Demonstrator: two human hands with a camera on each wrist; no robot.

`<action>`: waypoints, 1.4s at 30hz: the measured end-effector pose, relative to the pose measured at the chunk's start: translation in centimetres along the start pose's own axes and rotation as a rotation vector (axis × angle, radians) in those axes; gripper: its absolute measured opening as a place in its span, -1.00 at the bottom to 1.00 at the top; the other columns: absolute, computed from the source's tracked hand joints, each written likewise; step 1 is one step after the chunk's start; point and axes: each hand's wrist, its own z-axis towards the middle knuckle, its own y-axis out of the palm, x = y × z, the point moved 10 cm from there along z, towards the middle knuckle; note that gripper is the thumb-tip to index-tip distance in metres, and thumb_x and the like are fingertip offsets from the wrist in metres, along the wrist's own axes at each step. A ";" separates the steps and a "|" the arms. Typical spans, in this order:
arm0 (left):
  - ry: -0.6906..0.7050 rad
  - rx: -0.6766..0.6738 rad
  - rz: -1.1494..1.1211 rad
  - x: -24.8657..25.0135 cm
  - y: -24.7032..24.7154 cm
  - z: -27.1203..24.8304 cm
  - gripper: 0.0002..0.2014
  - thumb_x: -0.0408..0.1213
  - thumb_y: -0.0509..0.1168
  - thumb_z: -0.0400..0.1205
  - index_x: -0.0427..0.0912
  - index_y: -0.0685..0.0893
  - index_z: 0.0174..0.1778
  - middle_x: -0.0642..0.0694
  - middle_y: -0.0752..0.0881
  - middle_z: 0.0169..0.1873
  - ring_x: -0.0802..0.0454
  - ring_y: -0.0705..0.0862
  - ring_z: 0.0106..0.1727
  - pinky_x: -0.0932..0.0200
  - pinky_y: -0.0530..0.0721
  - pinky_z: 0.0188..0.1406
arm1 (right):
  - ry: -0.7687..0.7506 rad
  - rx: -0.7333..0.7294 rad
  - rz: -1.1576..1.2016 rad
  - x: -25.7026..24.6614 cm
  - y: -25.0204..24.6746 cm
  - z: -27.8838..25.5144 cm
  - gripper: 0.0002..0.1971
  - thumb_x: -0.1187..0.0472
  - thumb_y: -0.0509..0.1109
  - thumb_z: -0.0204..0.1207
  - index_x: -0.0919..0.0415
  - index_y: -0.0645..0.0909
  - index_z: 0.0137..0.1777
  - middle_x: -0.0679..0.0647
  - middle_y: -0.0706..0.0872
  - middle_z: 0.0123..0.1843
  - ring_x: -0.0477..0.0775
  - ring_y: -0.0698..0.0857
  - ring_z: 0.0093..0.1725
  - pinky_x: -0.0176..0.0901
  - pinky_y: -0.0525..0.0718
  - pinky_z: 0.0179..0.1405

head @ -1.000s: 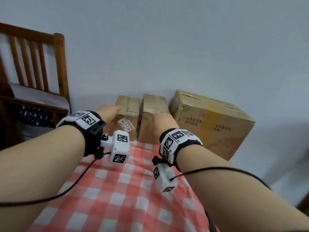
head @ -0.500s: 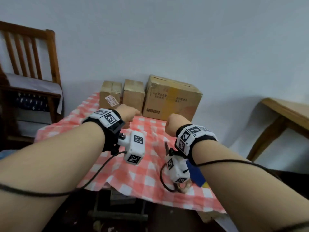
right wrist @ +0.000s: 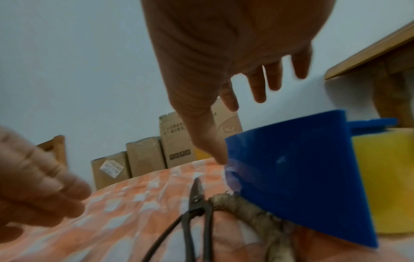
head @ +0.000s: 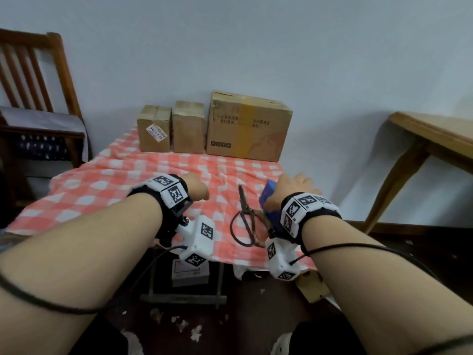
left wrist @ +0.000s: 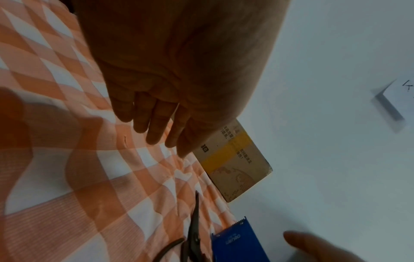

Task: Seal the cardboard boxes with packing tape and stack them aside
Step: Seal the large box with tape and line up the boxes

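Observation:
Three cardboard boxes stand in a row against the wall at the back of the checked tablecloth (head: 128,180): a small labelled box (head: 154,129), a small plain box (head: 189,128) and a large printed box (head: 247,126). A blue tape dispenser (head: 267,201) with a yellow tape roll (right wrist: 392,186) sits at the table's front right. My right hand (head: 297,184) hovers over it, fingers spread and straight, thumb at its blue side (right wrist: 291,168). My left hand (head: 198,189) hangs above the cloth with relaxed fingers and holds nothing.
Dark scissors (head: 245,216) lie on the cloth between my hands, right beside the dispenser. A wooden chair (head: 38,98) stands at the left and a wooden table (head: 430,134) at the right. Clutter lies on the floor under the near table edge.
Both hands drew back from the two small boxes at the wall to the table's front. The right hand moved over the blue tape dispenser and spread its fingers.

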 end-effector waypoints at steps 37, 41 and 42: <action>0.092 -0.009 0.193 3.9 -3.3 8.1 -0.59 -0.18 0.41 0.58 -0.30 0.65 0.30 -0.19 0.70 0.23 -0.12 0.66 0.25 0.00 0.59 0.31 | -0.144 -0.032 0.184 -5.3 -3.9 11.0 -0.26 0.16 0.65 0.20 0.27 0.37 0.33 0.24 0.46 0.26 0.29 0.59 0.15 0.07 0.63 0.03; 0.108 0.041 0.101 6.0 -4.4 13.3 -0.68 -0.29 0.44 0.54 -0.32 0.72 0.19 -0.22 0.74 0.14 -0.13 0.70 0.18 -0.03 0.61 0.29 | -0.205 -0.054 0.114 -7.4 -3.1 15.9 -0.21 0.19 0.66 0.20 0.24 0.33 0.39 0.25 0.39 0.31 0.33 0.52 0.27 0.14 0.61 0.15; 0.103 0.051 0.093 6.1 -4.6 14.3 -0.70 -0.31 0.43 0.54 -0.32 0.73 0.18 -0.22 0.74 0.14 -0.13 0.70 0.17 -0.03 0.62 0.28 | -0.227 -0.060 0.097 -7.9 -2.6 17.0 -0.21 0.20 0.66 0.20 0.24 0.33 0.39 0.25 0.39 0.33 0.33 0.51 0.28 0.14 0.61 0.16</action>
